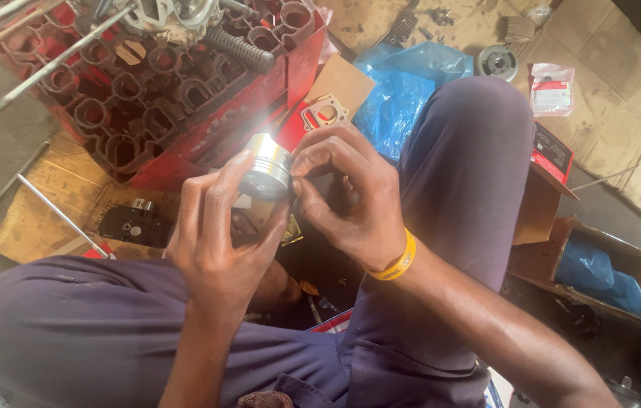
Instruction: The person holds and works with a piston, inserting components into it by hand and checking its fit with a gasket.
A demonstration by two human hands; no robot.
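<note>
Two hands meet on one shiny metal piston [266, 168], held above the lap between the knees; left hand [218, 242] cups it from below, fingers curled around its side, closed on it; right hand [347, 198] pinches at its grooved edge with thumb and fingertips, also closed on it; yellow wristband [397, 262] on the right wrist. Red plastic crate [177, 98] just behind holds engine parts and metal rods [56, 60]; open cardboard box [600, 268] at right holds blue plastic [600, 276]. Blue bag [404, 91] lies beyond the right knee, a gasket [324, 113] beside it; small black part [135, 223] rests on cardboard [41, 211] at left.
</note>
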